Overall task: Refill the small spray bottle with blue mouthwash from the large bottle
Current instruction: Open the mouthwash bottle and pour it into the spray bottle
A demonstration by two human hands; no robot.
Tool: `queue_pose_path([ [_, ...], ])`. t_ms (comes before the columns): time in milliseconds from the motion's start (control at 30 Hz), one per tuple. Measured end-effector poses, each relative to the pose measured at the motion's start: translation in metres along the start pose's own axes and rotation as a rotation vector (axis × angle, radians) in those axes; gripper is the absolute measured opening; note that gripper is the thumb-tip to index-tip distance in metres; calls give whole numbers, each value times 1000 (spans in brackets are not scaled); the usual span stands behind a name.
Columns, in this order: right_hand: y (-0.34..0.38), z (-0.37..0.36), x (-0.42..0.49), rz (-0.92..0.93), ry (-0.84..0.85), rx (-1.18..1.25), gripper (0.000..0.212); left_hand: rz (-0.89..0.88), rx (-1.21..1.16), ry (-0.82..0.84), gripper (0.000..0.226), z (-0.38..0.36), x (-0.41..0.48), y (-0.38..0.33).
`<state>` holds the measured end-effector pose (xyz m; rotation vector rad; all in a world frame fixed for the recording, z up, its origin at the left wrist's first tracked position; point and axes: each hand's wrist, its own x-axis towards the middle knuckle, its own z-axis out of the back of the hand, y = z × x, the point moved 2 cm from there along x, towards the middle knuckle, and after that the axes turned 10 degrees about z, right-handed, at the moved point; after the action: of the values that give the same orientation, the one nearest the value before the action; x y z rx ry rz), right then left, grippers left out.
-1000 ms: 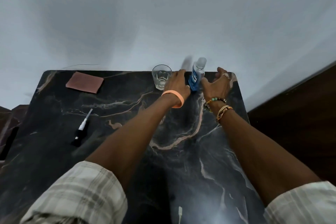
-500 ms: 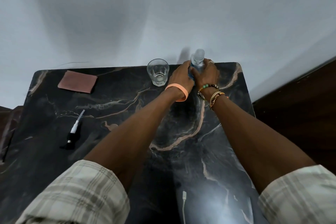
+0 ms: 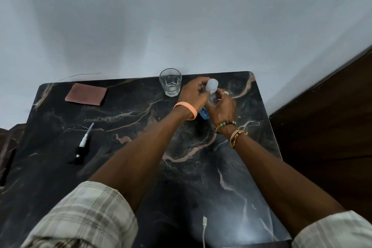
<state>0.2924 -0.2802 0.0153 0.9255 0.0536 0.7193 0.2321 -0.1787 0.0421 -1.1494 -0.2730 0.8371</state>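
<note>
A bottle of blue liquid (image 3: 203, 114) with a clear cap (image 3: 212, 85) is held over the back of the dark marble table (image 3: 141, 167), tilted with its cap toward me. My left hand (image 3: 192, 96) grips its upper part, fingers curled beside the cap. My right hand (image 3: 221, 108) wraps round the body and hides most of it. A black spray pump head with a white tube (image 3: 81, 147) lies loose on the table at the left. No small spray bottle body shows.
A drinking glass (image 3: 170, 82) with a little clear liquid stands at the back edge, just left of my hands. A brown cloth (image 3: 86, 97) lies at the back left. A white cable end (image 3: 204, 225) lies near the front edge. A wall rises behind the table.
Both hands closed round the bottle at the back edge, then lifted and tilted it toward me. The camera view has shifted a little.
</note>
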Motion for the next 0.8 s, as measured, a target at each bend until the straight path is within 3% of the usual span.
queue_pose_path([
  [267,13,8,-63,-36,147,-27,55,-20,55,25,39,15,-54,17],
  [800,31,4,-108,17,282,11,29,28,26,48,45,31,-116,39],
])
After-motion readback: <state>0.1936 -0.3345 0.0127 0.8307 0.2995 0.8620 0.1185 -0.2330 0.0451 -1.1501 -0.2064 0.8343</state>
